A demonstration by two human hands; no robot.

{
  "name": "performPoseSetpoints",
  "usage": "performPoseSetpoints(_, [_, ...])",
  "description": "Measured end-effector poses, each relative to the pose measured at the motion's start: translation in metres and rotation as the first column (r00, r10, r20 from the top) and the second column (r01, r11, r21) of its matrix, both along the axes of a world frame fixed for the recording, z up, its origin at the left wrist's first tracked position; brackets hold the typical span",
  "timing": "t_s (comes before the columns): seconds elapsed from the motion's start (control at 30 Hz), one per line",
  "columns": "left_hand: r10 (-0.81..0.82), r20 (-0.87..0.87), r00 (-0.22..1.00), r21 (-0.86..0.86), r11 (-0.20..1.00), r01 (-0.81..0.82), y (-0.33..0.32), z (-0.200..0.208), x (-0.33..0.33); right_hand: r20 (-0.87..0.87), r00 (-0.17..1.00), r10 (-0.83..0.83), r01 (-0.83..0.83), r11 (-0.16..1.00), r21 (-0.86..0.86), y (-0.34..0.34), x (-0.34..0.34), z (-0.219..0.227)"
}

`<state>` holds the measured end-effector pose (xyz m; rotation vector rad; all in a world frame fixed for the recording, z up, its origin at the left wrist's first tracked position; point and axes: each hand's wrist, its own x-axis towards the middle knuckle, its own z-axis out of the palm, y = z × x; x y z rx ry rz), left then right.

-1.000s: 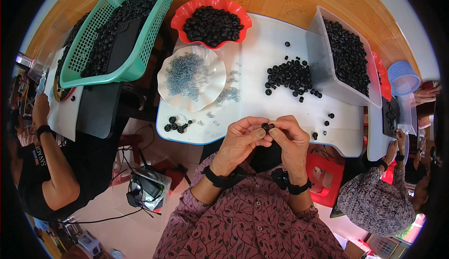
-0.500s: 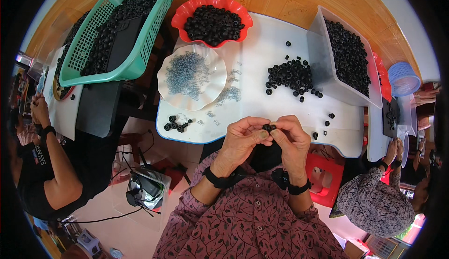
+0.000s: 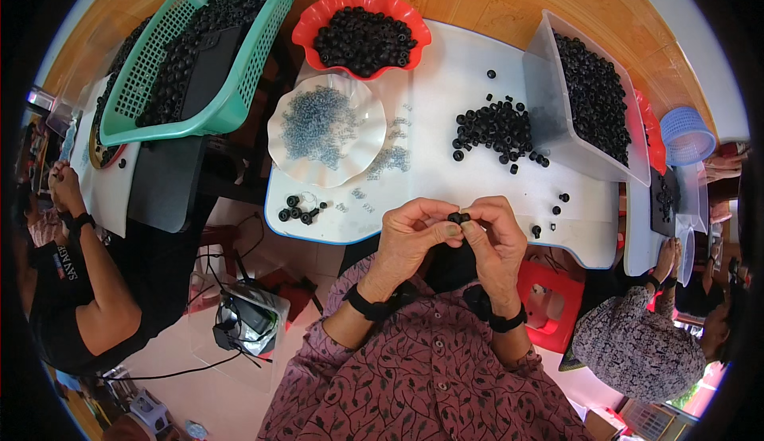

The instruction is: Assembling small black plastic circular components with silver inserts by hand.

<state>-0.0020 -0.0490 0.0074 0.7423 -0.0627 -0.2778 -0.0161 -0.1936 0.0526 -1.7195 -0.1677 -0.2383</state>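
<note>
Near the table's front edge, my left hand (image 3: 411,243) and my right hand (image 3: 495,246) meet in a pinch. Between their fingertips is a small black plastic cord lock (image 3: 458,218), partly covered by the thumbs and fingers. Just beyond my hands lies a loose pile of small black plastic pieces (image 3: 495,132). Tiny metal springs (image 3: 317,122) fill a white wavy-edged plate (image 3: 283,169), and more springs (image 3: 388,162) are scattered beside it. A small group of black cord locks (image 3: 301,212) rests at the table's front left corner.
A red scalloped bowl (image 3: 424,41) of black pieces stands at the back. The clear bin (image 3: 549,115) at right and the green basket (image 3: 143,132) at left hold many more. A red stool (image 3: 549,302) stands below the table. Other people work at both sides.
My hands keep the cord lock pinched and shift very slightly, the left thumb moving a little on it. The person at right has changed head position.
</note>
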Motion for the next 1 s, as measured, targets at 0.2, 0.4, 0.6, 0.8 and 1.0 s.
performPoseSetpoints(0.2, [0.000,-0.014,1.000,0.074,0.997,0.002,0.003,0.001,-0.001,0.011,1.000,0.025,-0.024,0.999,-0.042,-0.002,0.003,-0.001])
performPoseSetpoints(0.4, [-0.057,-0.029,0.998,0.133,0.989,0.060,0.011,0.008,-0.002,0.023,0.999,0.024,-0.021,0.995,-0.098,-0.004,0.003,0.002])
performPoseSetpoints(0.6, [-0.052,-0.044,0.998,0.029,0.998,0.053,0.006,0.001,-0.002,0.019,1.000,0.017,-0.014,0.992,-0.126,-0.005,0.003,0.000])
performPoseSetpoints(0.8, [-0.045,-0.067,0.997,0.034,0.998,0.048,0.003,-0.008,-0.003,0.024,1.000,-0.001,0.004,0.991,-0.137,-0.007,0.003,-0.007])
performPoseSetpoints(1.0, [-0.028,-0.106,0.994,0.118,0.992,0.040,0.003,-0.003,-0.005,0.044,0.999,-0.025,0.034,0.976,-0.214,-0.006,0.000,-0.005])
